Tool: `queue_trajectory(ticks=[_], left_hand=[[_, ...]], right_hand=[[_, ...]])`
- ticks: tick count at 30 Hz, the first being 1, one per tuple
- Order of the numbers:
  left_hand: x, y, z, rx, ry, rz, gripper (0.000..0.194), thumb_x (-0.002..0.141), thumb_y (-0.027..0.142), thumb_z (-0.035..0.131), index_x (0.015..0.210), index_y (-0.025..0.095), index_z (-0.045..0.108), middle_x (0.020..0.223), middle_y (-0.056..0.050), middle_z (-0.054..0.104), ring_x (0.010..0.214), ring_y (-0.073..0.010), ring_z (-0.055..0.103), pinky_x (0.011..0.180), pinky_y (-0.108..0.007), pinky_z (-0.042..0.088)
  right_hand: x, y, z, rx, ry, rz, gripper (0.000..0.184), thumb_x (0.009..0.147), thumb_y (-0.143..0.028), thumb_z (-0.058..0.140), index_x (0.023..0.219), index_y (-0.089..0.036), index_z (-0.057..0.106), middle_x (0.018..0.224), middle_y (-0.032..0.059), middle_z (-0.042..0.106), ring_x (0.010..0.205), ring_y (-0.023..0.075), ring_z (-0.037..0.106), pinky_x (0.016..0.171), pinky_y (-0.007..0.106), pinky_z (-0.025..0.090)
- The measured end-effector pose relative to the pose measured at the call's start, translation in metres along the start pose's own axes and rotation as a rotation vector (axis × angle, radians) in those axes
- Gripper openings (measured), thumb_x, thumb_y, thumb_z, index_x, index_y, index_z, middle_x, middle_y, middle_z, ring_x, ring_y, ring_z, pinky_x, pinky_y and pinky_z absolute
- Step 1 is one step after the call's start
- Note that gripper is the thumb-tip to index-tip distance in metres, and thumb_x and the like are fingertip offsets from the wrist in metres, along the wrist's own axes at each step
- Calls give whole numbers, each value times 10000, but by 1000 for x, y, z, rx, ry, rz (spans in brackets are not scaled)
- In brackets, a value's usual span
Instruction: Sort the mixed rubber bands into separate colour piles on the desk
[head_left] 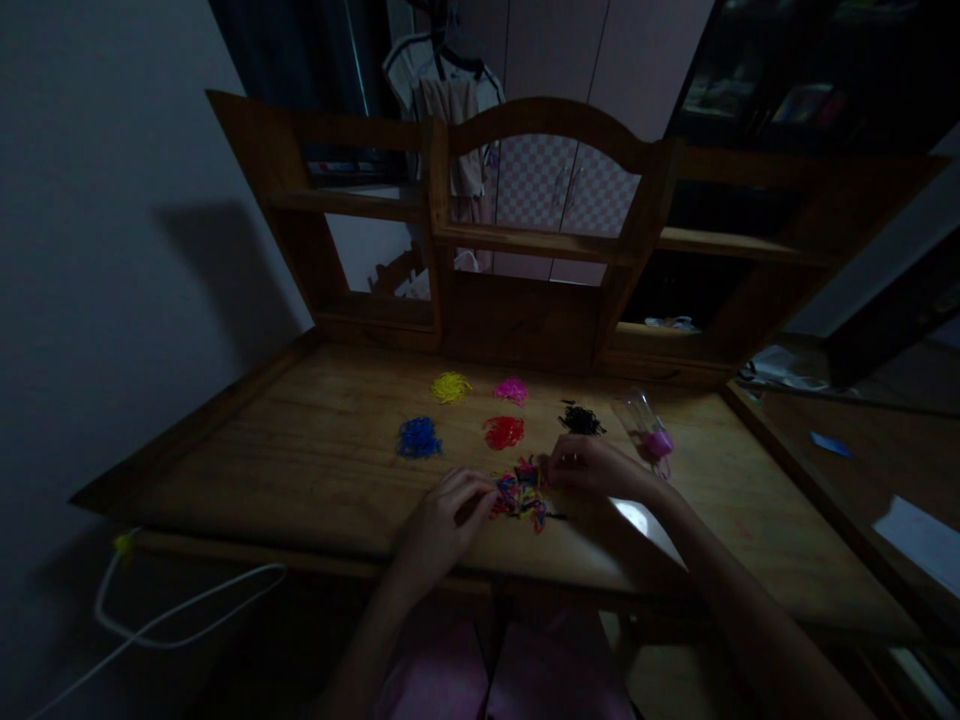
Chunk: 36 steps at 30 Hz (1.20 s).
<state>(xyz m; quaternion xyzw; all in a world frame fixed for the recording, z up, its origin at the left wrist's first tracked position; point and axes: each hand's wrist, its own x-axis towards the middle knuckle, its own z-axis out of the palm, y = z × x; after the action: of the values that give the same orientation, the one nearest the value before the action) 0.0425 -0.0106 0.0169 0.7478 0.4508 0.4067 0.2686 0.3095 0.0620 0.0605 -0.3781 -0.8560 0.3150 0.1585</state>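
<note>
A mixed pile of small, thin, coloured rubber bands lies on the wooden desk between my hands. At its left edge is my left hand, thumb and forefinger brought together; anything between them is too small to make out. My right hand reaches in from the right, its fingers bent and closed at the pile's upper right edge, the tips partly hidden. Beyond the pile lie sorted heaps: blue bands, red bands, black bands, yellow bands and pink bands.
A clear bottle with a pink cap lies right of the black heap. Wooden shelving rises along the desk's back. A white cable hangs at the front left. White paper rests on a surface at the far right.
</note>
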Motion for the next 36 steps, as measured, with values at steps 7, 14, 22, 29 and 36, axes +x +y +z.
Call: queue_trajectory(ticks=[7,14,22,29,36], left_hand=[[0,-1,-1,3,-3,-11,178,933,284,498,916,247,671,965,-29,662,958,-175,614,882,-305,484],[0,-1,0,-5,6,5,184,930,287,497,903,241,673,939,-35,668,943,-177,618,871,-303,492],[1,-4,-2,-14,2,-9,186,936,285,493,895,232,667,936,-33,663,935,-171,619,870,-297,485],[1,-4,-1,-21,-8,-13,190,934,310,495,907,236,667,952,-36,664,949,-178,610,879,-312,484],[1,-3,-2,-18,-26,-29,185,936,291,493,905,243,669,951,-28,665,951,-174,611,879,-300,482]], right_hand=[[-8,2,-2,14,58,38,229,907,-376,562,934,-183,682,900,53,660,773,152,595,683,265,460],[-8,-1,-1,4,69,14,252,919,-376,540,966,-213,726,942,58,685,831,165,603,734,286,464],[-17,4,-22,-24,128,94,196,863,-367,611,902,-202,710,872,49,692,755,162,597,660,287,445],[-15,1,-1,98,-25,29,135,828,-313,652,880,-206,716,973,47,688,877,174,620,743,282,468],[-9,4,6,125,-9,92,95,843,-242,617,905,-194,673,902,32,696,800,156,628,702,266,471]])
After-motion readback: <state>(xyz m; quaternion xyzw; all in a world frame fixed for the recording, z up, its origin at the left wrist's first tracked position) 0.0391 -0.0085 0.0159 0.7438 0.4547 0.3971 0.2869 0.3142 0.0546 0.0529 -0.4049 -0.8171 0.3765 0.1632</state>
